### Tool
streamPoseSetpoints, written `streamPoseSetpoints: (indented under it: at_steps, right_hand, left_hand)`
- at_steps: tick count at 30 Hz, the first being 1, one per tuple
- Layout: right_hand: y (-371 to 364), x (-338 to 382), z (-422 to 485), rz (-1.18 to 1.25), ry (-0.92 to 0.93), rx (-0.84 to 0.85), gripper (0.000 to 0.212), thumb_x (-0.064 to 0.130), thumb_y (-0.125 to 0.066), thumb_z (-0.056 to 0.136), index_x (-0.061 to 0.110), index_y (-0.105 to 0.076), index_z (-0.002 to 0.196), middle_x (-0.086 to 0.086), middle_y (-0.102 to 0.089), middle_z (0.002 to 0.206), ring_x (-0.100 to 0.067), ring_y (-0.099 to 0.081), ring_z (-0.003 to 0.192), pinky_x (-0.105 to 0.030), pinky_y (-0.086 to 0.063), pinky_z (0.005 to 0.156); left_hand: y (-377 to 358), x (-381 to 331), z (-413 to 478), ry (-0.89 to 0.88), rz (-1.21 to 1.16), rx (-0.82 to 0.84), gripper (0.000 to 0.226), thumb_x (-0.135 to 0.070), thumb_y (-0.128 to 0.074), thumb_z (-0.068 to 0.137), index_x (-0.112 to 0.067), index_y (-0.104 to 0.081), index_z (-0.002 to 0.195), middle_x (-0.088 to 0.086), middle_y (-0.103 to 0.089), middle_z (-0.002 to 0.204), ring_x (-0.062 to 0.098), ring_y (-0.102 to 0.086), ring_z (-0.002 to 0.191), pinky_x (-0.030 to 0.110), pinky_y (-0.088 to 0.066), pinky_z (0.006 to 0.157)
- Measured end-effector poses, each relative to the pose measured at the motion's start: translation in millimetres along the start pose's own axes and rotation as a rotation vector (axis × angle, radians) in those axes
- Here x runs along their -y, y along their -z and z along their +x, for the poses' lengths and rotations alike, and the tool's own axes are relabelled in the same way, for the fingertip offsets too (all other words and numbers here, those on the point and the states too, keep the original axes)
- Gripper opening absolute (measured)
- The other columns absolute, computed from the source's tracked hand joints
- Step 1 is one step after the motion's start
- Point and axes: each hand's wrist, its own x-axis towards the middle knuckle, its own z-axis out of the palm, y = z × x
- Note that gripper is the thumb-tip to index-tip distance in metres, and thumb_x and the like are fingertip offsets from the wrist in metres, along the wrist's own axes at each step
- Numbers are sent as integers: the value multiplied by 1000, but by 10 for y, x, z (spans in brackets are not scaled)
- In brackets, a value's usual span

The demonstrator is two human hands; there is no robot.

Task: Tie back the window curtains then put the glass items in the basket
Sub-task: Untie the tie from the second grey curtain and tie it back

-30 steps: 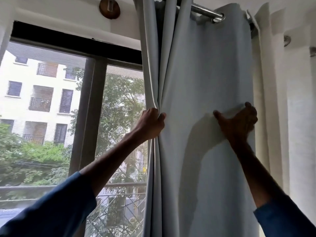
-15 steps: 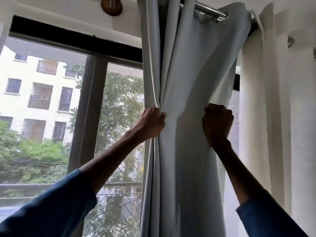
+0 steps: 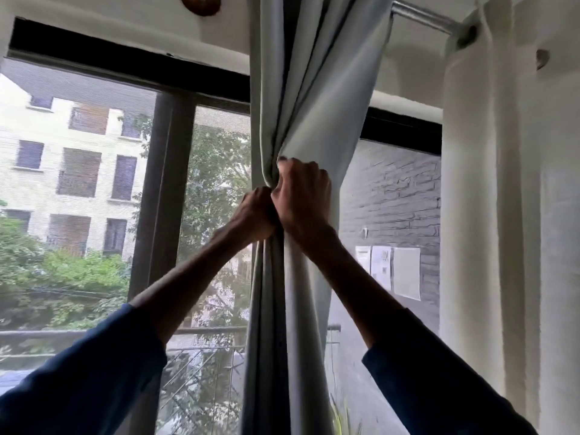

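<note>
Both arms stretch upward; the left hand (image 3: 258, 215) and right hand (image 3: 303, 199) press together, each fisted around the curtain (image 3: 326, 105).

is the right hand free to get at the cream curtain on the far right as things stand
Probably not yet: the right hand grips the bunched pale grey curtain. Nothing blocks the way to the cream curtain.

place: home, living room at a window | evidence: pale grey fabric curtain (image 3: 317, 105) on silver metal rod (image 3: 420, 18); dark-framed screened window (image 3: 169, 199); cream apartment block (image 3: 62, 158), green trees (image 3: 62, 277), metal balcony railing (image 3: 204, 329) outside
</note>
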Motion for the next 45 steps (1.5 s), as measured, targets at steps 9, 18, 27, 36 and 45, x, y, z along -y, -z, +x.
streamPoseSetpoints:
  at_steps: [9, 18, 27, 36, 45]
  right_hand:
    - [-28, -421, -403, 102, -125, -24, 25, 21, -48, 101, 13, -65, 84, -15, -72, 82, -43, -64, 77, -38, -35, 61]
    - [10, -470, -728, 305, -221, -100, 41, 35, -58, 96, 9, -41, 69, -7, -23, 61, -40, -35, 69, -40, -34, 50]
    - [-2, -461, -869, 300, -222, -76, 16, 23, -60, 89, 16, -56, 75, -6, -60, 59, -25, -62, 56, -35, -49, 56]
    - [195, -428, -1011, 615, -147, 15, 21, 13, -60, 95, 22, -79, 96, 17, -78, 91, 4, -73, 76, -20, -61, 67]
    - [142, -1361, -590, 401, -697, -41, 84, 50, -85, 75, 11, -51, 141, -7, -62, 135, -24, -59, 123, -42, -48, 105]
  left_hand:
    - [16, -91, -2, -70, -11, -10, 36, -24, -49, 99, -8, -42, 68, 6, -44, 62, 18, -41, 53, 32, -28, 46]
    - [-96, -192, -85, -50, -187, 37, 40, -19, -45, 100, -12, -39, 61, 2, -44, 54, 6, -42, 27, 16, -28, 28]
    - [-141, -292, -101, 29, -207, 40, 28, -10, -45, 92, -7, -40, 65, 11, -50, 70, 23, -46, 61, 26, -32, 44]
    - [-173, -309, -136, 104, -230, -57, 45, -48, -54, 95, -16, -43, 67, -2, -43, 65, 17, -43, 59, 25, -27, 48]
    - [-146, -268, -172, -24, -150, -70, 42, -31, -51, 101, -17, -33, 65, -2, -36, 70, 16, -35, 64, 27, -24, 48]
